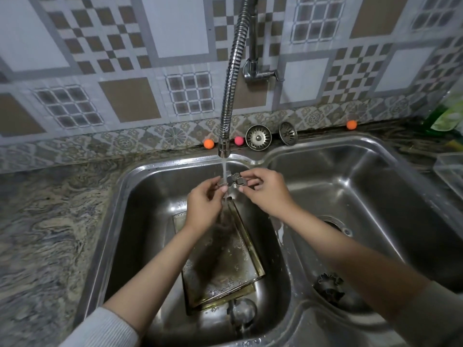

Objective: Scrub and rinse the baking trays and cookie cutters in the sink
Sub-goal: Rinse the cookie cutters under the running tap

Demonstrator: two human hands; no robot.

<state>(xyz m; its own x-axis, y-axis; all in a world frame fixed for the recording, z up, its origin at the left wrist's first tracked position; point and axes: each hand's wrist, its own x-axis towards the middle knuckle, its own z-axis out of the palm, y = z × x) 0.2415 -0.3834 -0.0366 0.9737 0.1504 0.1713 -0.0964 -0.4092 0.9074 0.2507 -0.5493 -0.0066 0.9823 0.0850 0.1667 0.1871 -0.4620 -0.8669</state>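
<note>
You've got the small figure-shaped metal cookie cutter (231, 181) pinched between both hands, right under the stream from the coiled chrome spring faucet (231, 78). Your left hand (204, 205) nips its left end with thumb and fingertips, your right hand (265, 191) clamps the right end the same way, other fingers loosely curled. The cutter's long axis runs left to right across the water, so the flow strikes its middle, between your two grips.

It sits high over the left basin of the stainless steel double sink (375, 144). Directly below your wrists lie the stacked, wet rectangular metal baking trays (225, 269), long sides running away from you, still looking grimy. A second, frilly-edged metal cutter (328, 286) waits in the right basin, nearer your right arm, so that hand looks best placed to fetch it next.

No brand, label or writing is legible anywhere; the green bottle (443, 116) at far right is too blurred.
</note>
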